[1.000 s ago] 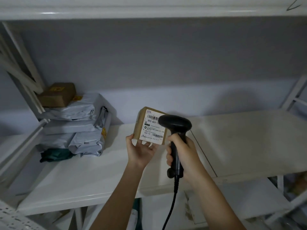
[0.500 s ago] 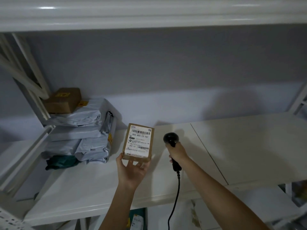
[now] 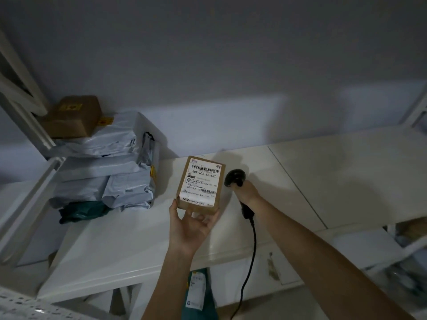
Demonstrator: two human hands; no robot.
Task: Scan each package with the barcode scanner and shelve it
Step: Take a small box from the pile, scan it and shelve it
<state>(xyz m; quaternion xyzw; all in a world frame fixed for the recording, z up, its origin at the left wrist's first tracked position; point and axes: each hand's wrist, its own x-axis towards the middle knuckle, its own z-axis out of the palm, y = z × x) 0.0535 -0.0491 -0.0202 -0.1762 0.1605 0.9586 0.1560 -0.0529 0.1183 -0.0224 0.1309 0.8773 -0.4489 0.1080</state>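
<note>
Left hand [image 3: 190, 224] cradles the small cardboard package [image 3: 200, 184] from below, fingers closed on its lower edge, label facing up, over the white shelf [image 3: 129, 236]. Right hand [image 3: 248, 192] grips the black barcode scanner [image 3: 235, 179] just right of the package. Grey mailer bags [image 3: 104, 172] stacked at left.

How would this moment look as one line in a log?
left hand: holds labelled box | right hand: grips scanner | shelf: box not placed

wall [image 3: 208, 54]: plain grey, dim | shelf [image 3: 346, 176]: white, seamed boards | frame [image 3: 20, 93]: white metal, left
</note>
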